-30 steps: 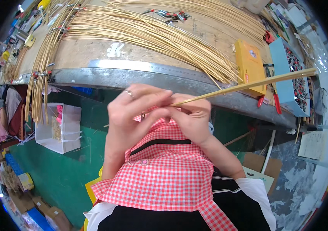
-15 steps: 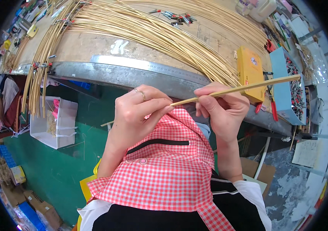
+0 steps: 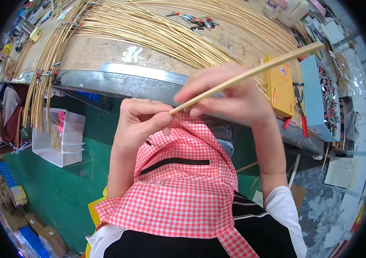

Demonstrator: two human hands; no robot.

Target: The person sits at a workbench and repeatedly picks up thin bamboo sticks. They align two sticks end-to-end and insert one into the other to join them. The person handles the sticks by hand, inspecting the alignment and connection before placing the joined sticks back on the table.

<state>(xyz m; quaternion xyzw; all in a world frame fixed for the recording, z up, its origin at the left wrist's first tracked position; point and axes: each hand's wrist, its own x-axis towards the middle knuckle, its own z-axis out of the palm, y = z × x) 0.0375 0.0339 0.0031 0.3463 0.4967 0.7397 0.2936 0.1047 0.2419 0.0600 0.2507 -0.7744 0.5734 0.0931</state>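
Note:
A long pale bamboo strip [image 3: 273, 63] slants up to the right in front of my apron. Its lower left end sits in a pinch between the thumb and fingers of my left hand [image 3: 142, 122], which wears a ring in the earlier picture. My right hand [image 3: 234, 96] is around the strip a little farther along, thumb below and fingers above, smeared by motion. Both hands are over the red-and-white checked apron [image 3: 178, 193], just short of the workbench's metal front edge [image 3: 140, 84]. Beyond that edge lie many long bamboo strips [image 3: 148, 36].
More strips, clamped in bundles [image 3: 43, 86], hang over the bench's left edge above a white bin [image 3: 69, 137]. Toward the right stand a yellow box [image 3: 277, 88], red-handled pliers [image 3: 304, 122] and a blue box of clips [image 3: 318, 103]. Loose clips [image 3: 198, 21] lie farther back.
My right hand has moved left along the strip, close to my left hand. The left hand has shifted slightly left and turned. The strip's far end has risen and now slants more steeply.

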